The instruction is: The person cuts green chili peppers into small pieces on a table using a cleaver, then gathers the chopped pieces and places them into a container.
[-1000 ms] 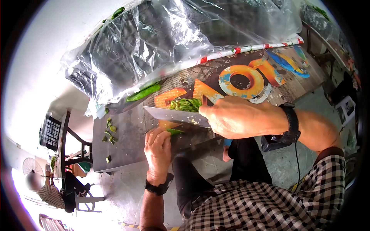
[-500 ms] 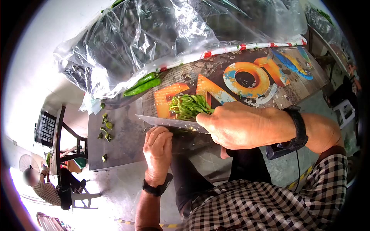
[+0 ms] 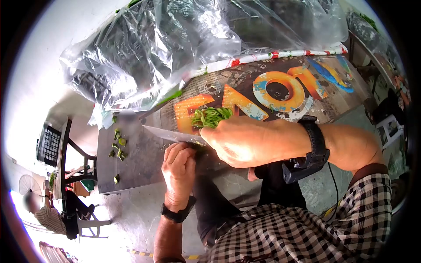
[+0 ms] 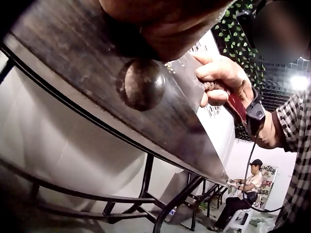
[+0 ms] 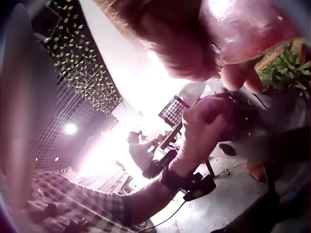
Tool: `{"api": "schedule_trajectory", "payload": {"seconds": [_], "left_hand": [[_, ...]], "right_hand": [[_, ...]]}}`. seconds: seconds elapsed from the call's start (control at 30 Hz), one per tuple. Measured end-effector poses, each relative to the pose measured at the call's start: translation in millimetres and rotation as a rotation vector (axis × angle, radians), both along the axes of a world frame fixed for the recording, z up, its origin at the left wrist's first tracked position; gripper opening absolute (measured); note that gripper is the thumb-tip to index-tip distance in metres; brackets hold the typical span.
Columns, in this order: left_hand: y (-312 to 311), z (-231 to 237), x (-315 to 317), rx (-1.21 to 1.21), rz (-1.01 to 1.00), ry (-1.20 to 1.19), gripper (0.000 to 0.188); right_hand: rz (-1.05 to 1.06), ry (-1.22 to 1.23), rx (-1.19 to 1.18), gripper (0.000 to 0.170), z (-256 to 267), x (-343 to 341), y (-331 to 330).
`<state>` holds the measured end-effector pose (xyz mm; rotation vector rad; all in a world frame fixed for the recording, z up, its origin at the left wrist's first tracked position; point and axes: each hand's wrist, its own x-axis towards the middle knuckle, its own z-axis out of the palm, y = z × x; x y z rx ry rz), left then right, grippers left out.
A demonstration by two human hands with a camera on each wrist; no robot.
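In the head view my right hand (image 3: 245, 140) grips a broad kitchen knife (image 3: 169, 133) by its handle, the blade pointing left just above the tabletop. My left hand (image 3: 177, 168) has its fingers bent at the near table edge, knuckles right at the blade. Those fingers hold down a green pepper, now hidden behind the knife and fingers. A heap of sliced green pepper (image 3: 211, 117) lies on the far side of the blade. The left wrist view shows the right hand (image 4: 226, 80) wrapped round the handle.
Cut pepper stem ends (image 3: 118, 147) are scattered on the left of the table (image 3: 140, 171). A clear plastic sheet (image 3: 144, 57) covers the far side, with part of a whole pepper (image 3: 172, 97) at its edge. Another person (image 3: 52, 215) sits at a table on the left.
The knife and my right hand have moved left, towards the left fingers. The pepper tip seen earlier by the left fingers is now covered. The left hand has stayed nearly in place.
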<state>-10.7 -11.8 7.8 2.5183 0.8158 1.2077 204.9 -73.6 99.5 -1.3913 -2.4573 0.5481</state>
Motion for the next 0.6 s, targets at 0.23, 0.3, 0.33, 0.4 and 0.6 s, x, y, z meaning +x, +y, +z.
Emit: {"api": "schedule_trajectory", "payload": {"seconds": [0.23, 0.3, 0.33, 0.4, 0.6], "left_hand": [[-0.9, 0.6, -2.6, -0.001, 0.018, 0.024, 0.015], [0.4, 1.3, -1.1, 0.009, 0.019, 0.024, 0.014], [0.3, 0.2, -0.7, 0.006, 0.024, 0.008, 0.014], [0.5, -1.6, -1.7, -0.005, 0.024, -0.003, 0.015], [-0.1, -3.3, -2.6, -0.005, 0.018, -0.037, 0.016]], "right_hand": [[-0.038, 0.04, -0.005, 0.015, 3.5, 0.2, -8.1], [-0.012, 0.021, 0.071, 0.014, -0.5, -7.0, 1.2], [0.018, -0.03, 0.139, 0.014, -6.9, -11.3, 5.5], [0.029, 0.063, 0.1, 0.014, -14.1, -9.7, 9.7], [-0.064, 0.079, -0.078, 0.015, 4.9, 2.6, -13.0]]}}
